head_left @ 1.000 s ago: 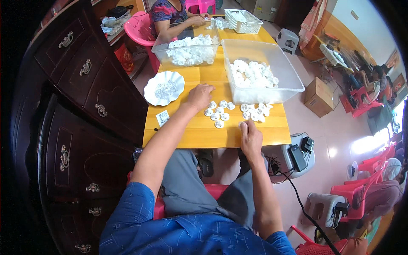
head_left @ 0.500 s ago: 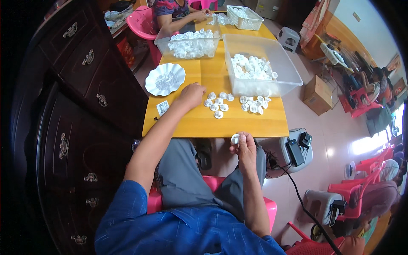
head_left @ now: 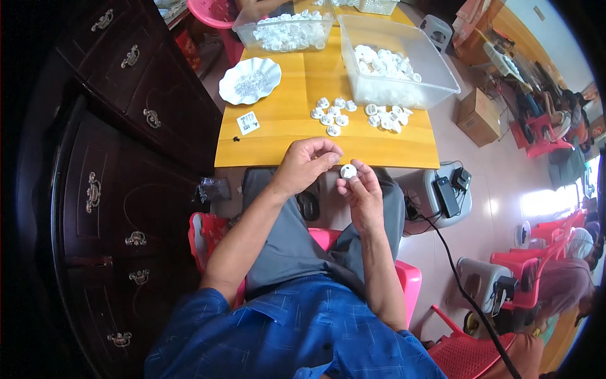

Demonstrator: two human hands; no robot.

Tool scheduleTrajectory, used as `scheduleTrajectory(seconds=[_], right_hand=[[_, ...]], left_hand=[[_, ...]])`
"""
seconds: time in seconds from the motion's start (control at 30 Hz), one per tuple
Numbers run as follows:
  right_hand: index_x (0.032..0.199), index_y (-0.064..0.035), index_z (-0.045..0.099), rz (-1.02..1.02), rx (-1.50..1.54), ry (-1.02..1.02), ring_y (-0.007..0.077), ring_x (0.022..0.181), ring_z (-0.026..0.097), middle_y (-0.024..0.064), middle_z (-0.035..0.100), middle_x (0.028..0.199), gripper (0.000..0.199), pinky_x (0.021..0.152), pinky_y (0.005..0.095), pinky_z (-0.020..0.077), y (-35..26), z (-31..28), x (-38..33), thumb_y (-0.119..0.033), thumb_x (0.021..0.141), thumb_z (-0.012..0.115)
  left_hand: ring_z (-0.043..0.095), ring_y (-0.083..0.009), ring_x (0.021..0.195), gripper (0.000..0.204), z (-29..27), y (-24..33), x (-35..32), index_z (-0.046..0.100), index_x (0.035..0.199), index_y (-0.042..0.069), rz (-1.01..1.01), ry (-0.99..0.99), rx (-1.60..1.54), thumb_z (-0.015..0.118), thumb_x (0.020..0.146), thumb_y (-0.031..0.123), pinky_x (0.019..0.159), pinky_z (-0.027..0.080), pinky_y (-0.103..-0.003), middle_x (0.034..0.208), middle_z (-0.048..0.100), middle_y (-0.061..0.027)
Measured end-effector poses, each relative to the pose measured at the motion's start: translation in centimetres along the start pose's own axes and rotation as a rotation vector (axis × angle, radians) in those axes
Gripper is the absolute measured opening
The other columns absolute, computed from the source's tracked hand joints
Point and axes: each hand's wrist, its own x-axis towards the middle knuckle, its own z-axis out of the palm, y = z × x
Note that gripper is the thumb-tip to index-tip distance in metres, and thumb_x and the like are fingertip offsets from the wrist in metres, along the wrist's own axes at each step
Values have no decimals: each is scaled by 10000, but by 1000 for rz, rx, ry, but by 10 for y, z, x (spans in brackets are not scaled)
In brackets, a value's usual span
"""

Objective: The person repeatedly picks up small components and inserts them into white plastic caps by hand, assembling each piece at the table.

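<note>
My right hand [head_left: 361,192] holds a small round white plastic part [head_left: 348,170] at its fingertips, just below the front edge of the yellow wooden table [head_left: 278,139]. Beside it on the left, my left hand [head_left: 307,165] is curled, with its fingertips almost at the part; whether something small is pinched in it I cannot tell. Two loose groups of the same white parts lie on the table ahead, one [head_left: 332,115] in front of me and one [head_left: 385,117] against a clear plastic bin [head_left: 435,76] holding many more.
A white scalloped dish [head_left: 250,81] of tiny pieces and a small card [head_left: 247,122] lie at the table's left. A second clear bin [head_left: 287,28] of white parts stands farther back. Dark drawers [head_left: 126,145] run along the left. A grey machine [head_left: 439,192], red chairs [head_left: 543,227] and people are at the right.
Both hands came off the table toward my lap. The right hand now holds a white part up, and the left hand moved from the pile to meet it.
</note>
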Motion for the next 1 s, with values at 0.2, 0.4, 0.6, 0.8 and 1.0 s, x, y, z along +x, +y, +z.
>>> scheduleTrajectory(seconds=[0.2,0.4,0.6,0.8,1.0], right_hand=[[1395,-2,513,-12,64,-33,157,954,675,89,640,1140,362,845,276,572,-10,12,-11,-22,1037,562],[1339,-10,535,-45,-28,-59,141,966,661,76,643,1122,325,844,271,560,-4,14,-10,-29,1021,600],[1334,-26,599,-134,-85,-115,81,891,628,17,676,1093,362,780,226,494,1,21,-15,-63,986,688],[1256,8,637,-167,-251,-100,90,979,641,22,690,1093,317,866,247,525,4,19,-12,39,948,701],[1103,-20,646,-294,-373,-4,49,860,621,-10,688,948,265,762,219,517,10,17,-11,-27,896,811]], left_hand=[[624,-58,755,110,21,14,-7,710,1058,-14,-8,-85,-78,683,998,74,716,550,-221,900,694,-4],[632,-49,751,92,24,12,-9,707,1037,-21,-32,-81,-37,672,995,53,666,550,-220,886,700,-6],[638,-53,763,82,24,12,-9,713,1030,-18,39,-44,142,673,977,31,695,549,-228,875,706,-1],[656,-82,761,74,20,18,-11,725,982,-22,92,-46,247,683,935,16,696,550,-260,863,719,-28],[662,-157,735,75,21,29,-11,723,931,-36,175,-88,371,678,878,-7,674,532,-307,837,703,-98]])
